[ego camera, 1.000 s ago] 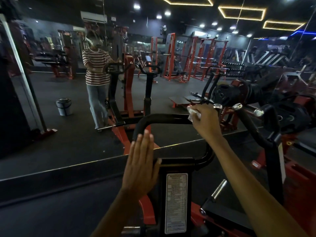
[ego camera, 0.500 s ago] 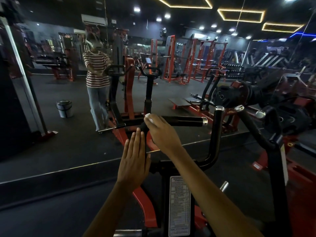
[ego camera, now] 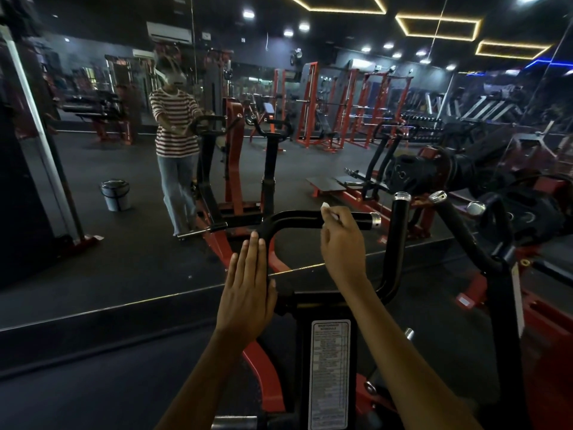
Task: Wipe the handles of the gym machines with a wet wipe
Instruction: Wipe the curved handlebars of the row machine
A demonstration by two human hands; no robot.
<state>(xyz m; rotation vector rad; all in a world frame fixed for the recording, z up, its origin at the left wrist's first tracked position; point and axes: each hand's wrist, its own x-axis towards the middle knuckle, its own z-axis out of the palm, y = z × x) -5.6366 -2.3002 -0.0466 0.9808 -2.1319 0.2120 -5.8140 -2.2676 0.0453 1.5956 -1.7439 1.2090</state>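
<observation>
The right hand has its fingers curled round a white wet wipe, pressing it against the horizontal black handle of the gym machine, near the chrome-capped end of that bar. Only a small corner of the wipe shows above the knuckles. The left hand lies flat, fingers straight and close together, resting against the bent upright part of the same handle, holding nothing.

The machine has a black frame with red lower parts, and a white printed label runs down its central post. To the right stand 2 more black handles with chrome caps, the nearer one upright and the farther one tilted.

Straight ahead a large wall mirror meets the dark rubber floor along a thin bright strip. In the mirror a person in a red-and-white striped top and pale trousers stands at the machine, and a small bucket sits on the floor to their left. Red and black racks fill the reflected room, with black weight plates on a machine at the right. The ceiling is dark, with round spotlights and yellow rectangular light strips; a blue strip glows at the far right.
</observation>
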